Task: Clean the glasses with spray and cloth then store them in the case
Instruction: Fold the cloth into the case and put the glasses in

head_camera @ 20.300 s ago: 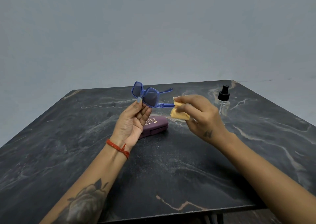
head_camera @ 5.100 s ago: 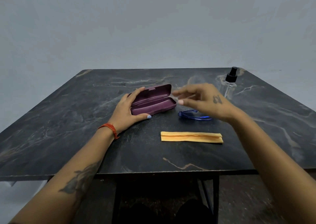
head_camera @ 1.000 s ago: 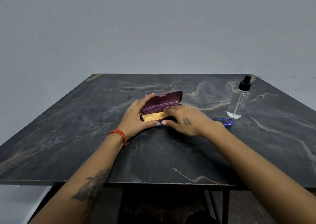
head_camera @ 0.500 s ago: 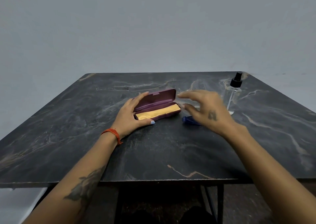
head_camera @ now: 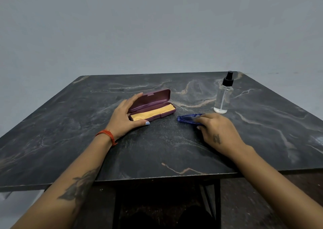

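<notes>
I am seeing the folded blue plastic glasses (head_camera: 187, 119) lying flat on the dark marbled stone surface (head_camera: 166, 148), just to the right of the case and not yet inside it. My right hand (head_camera: 216, 131) is resting over their right end, fingers curling over the frame and the thumb tucking in at the near side; it looks to be closing on the frame, though I cannot tell how firm that grip is.

The maroon hard-shell glasses case (head_camera: 153, 104) is sitting open nearby, lid tilting back. A folded yellow cleaning cloth (head_camera: 152, 113) is lying along its tray. My left hand (head_camera: 125, 116) is steadying the case's left end, straight fingers reaching up along the lid and the thumb stretching along the front edge, the hand spread rather than pinching.

A clear plastic spray bottle with a black pump top (head_camera: 223, 94) is standing upright farther back on the right, apart from both hands.

I judge the cleaning is finished and the storing step is under way. The next move calls for lifting the glasses, carrying them left, laying them on the cloth lengthwise, then closing the lid.

Both forearms are reaching forward from the near edge, angling slightly inward.
</notes>
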{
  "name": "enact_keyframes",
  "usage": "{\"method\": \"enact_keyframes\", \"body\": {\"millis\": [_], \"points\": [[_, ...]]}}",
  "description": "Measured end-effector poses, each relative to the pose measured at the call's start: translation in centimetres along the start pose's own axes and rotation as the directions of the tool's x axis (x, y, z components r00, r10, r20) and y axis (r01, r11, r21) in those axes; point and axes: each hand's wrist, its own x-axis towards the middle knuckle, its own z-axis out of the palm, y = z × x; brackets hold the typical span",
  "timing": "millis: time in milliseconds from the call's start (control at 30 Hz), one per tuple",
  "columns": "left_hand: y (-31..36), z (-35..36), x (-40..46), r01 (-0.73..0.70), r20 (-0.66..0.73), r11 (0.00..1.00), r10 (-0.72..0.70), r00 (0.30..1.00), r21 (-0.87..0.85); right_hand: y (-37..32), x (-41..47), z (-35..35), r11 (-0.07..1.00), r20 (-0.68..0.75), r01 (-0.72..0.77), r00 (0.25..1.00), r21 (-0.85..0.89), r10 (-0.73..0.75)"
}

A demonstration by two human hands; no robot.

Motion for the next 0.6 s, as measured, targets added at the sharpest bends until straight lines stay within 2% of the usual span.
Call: {"method": "enact_keyframes", "body": {"millis": [200, 367, 433, 600], "points": [[0.2, 0.0, -0.2, 0.012, 0.018, 1.000, -0.012, 1.000, -0.014, 0.2, 0.7, 0.1, 0.999, 0.096, 0.032, 0.995, -0.034, -0.029], [0.1, 0.0, -0.1, 0.013, 0.020, 1.000, -0.013, 1.000, -0.026, 0.5, 1.6, -0.2, 0.998, 0.118, 0.049, 0.992, -0.040, -0.044], [0.0, 0.0, 0.0, 0.012, 0.019, 0.999, -0.012, 1.000, -0.034, 0.2, 2.1, -0.4, 0.995, 0.091, 0.082, 0.993, -0.053, -0.077], [-0.2, 0.0, 0.2, 0.011, 0.024, 0.998, -0.010, 1.000, -0.055, -1.5, 4.6, -0.4, 0.984, -0.088, 0.172, 0.981, -0.038, -0.175]]}}
